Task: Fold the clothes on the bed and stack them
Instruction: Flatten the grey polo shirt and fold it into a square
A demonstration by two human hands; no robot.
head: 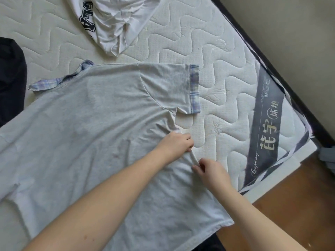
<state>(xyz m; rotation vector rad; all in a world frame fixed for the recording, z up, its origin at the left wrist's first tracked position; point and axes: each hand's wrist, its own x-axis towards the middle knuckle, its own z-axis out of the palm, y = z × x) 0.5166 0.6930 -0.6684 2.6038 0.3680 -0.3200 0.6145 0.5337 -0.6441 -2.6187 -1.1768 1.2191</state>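
A light grey T-shirt point(94, 124) with plaid blue collar and sleeve cuffs lies spread flat, back up, across the mattress point(208, 51). My left hand point(176, 144) grips the shirt's right side seam just below the sleeve, fingers curled into the cloth. Close beside it, my right hand point(211, 172) pinches the same side edge a little lower down. Between the two hands the fabric bunches into a small ridge. A crumpled white T-shirt point(116, 22) with dark lettering lies at the far side of the bed.
A dark garment point(10, 78) lies at the left edge of the view. The mattress corner with a grey label band point(266, 127) is to the right, with wooden floor point(290, 205) beyond and a wall behind.
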